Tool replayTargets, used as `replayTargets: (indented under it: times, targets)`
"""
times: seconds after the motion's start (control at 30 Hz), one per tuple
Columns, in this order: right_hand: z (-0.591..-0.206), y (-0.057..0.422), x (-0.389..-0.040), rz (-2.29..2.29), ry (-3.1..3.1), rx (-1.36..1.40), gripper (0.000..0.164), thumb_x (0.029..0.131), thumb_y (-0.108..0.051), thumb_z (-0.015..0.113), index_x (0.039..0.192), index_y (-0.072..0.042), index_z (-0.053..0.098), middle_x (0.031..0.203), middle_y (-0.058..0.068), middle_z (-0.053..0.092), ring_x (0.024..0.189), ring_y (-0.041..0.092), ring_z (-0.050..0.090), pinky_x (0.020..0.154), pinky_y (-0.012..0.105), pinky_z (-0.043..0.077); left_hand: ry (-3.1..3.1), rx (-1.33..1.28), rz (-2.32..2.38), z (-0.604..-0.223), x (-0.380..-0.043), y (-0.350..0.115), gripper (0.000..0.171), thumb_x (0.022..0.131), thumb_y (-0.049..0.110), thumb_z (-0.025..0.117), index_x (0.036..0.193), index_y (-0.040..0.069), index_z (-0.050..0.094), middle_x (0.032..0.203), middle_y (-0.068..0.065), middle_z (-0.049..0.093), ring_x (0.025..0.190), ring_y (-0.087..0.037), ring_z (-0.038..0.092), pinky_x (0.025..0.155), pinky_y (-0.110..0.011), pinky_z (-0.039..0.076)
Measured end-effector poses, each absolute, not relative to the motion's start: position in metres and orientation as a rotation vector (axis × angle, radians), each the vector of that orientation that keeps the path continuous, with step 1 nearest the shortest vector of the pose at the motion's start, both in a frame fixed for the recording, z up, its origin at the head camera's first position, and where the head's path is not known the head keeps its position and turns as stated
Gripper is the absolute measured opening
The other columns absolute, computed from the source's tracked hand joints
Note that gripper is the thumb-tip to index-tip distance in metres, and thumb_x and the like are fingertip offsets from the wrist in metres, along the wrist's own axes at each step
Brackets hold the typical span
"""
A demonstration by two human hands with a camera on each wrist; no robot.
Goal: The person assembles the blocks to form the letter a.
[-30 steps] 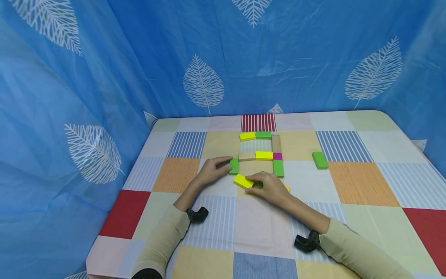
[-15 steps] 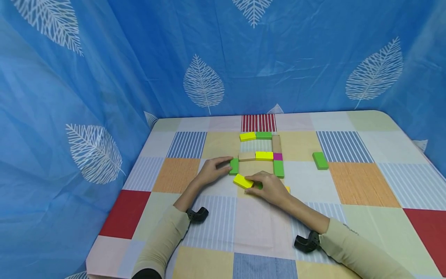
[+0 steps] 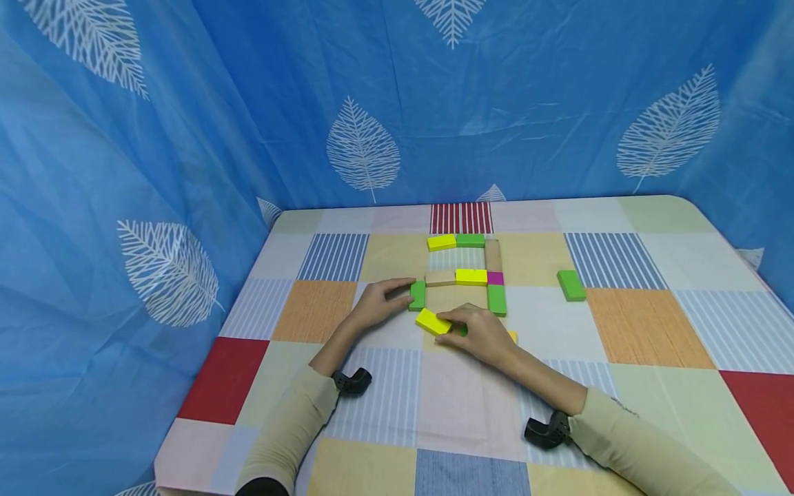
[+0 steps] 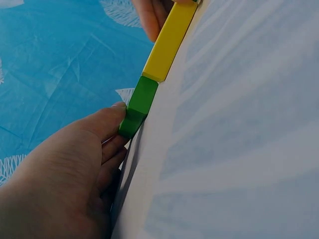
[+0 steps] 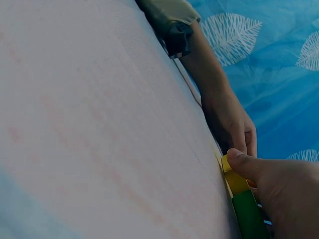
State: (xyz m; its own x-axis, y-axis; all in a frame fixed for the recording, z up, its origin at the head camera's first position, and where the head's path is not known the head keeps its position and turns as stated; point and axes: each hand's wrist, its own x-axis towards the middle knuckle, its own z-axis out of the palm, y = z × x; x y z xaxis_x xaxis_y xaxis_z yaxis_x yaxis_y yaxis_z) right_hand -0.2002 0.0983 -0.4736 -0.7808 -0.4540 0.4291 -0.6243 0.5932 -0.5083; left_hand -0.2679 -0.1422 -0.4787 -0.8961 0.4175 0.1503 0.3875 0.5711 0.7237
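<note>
My left hand [image 3: 380,303] is at the left green block [image 3: 418,295], index finger at its far end and thumb at its near side. In the left wrist view the thumb meets the end of that green block [image 4: 139,105], the other fingers partly hidden below. With thumb and fingers, my right hand [image 3: 480,332] pinches a yellow block [image 3: 433,322], which lies slanted at the green one's near end. Another green block [image 5: 249,214] lines up behind the yellow one in the right wrist view; my right hand mostly covers it from above.
Beyond the hands, yellow [image 3: 471,277], green [image 3: 469,240], magenta [image 3: 495,278] and plain wooden blocks [image 3: 493,255] form an outline on the patchwork tablecloth [image 3: 459,406]. A lone green block [image 3: 571,285] lies to the right. A blue leaf-print curtain [image 3: 496,124] hangs behind.
</note>
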Motion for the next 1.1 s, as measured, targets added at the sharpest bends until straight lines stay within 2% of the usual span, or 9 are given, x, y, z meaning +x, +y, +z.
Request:
replayTargets:
  times: [0.67,1.1]
  targets:
    - [-0.4739,0.0968,-0.2024,0.89,-2.566,0.926,0.045,0.07,-0.041,0.079,0.103,-0.011,0.071,0.094,0.001,0.069,0.084,0.013,0.062,0.072,0.028,0.052,2.741,0.714,1.258,-0.4778,-0.267,-0.1421,0.042,0.088,0.031,0.063,0.127,0.016,0.057,0.129,0.0,0.055,0.122,-0.017,0.047,0.102,-0.033,0.036]
    - [-0.4744,0.0953,-0.2029,0.853,-2.546,0.921,0.046,0.068,-0.043,0.079,0.101,-0.011,0.072,0.092,0.0,0.07,0.083,0.012,0.062,0.07,0.027,0.053,2.749,0.728,1.252,-0.4787,-0.2677,-0.1427,0.042,0.088,0.032,0.063,0.127,0.016,0.057,0.128,0.001,0.055,0.122,-0.015,0.046,0.102,-0.031,0.036]
